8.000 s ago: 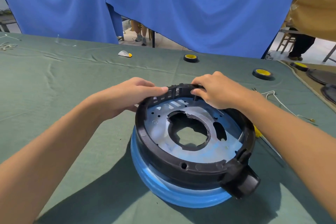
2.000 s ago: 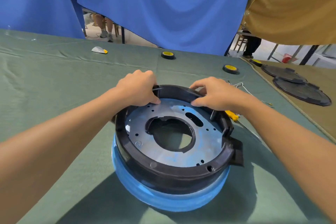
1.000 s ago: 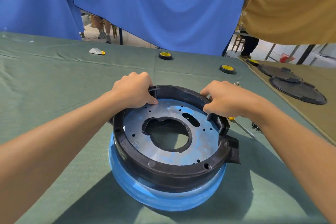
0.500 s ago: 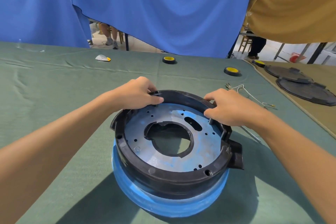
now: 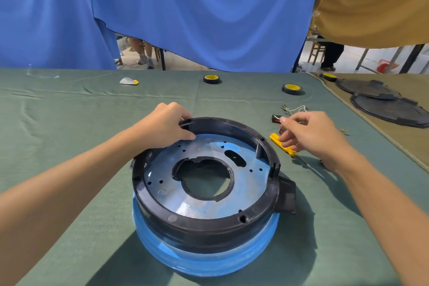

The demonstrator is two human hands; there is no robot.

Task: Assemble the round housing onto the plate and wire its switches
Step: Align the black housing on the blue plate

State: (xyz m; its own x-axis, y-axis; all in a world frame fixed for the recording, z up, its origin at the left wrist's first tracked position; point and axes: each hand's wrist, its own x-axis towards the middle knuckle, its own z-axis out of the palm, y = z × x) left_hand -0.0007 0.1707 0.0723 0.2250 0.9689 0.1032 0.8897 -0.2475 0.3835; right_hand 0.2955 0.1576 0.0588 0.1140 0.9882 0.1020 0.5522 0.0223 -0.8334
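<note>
Right hand [image 5: 311,137] off housing [image 5: 204,223], just beside

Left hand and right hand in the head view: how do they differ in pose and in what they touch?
The left hand grips the far rim of the black housing; the right hand is off the housing, beside it. The left hand's fingers curl over the rim, thumb inside; the right hand's fingers spread loosely above the yellow-handled screwdriver, contact unclear. Both are bare.
</note>
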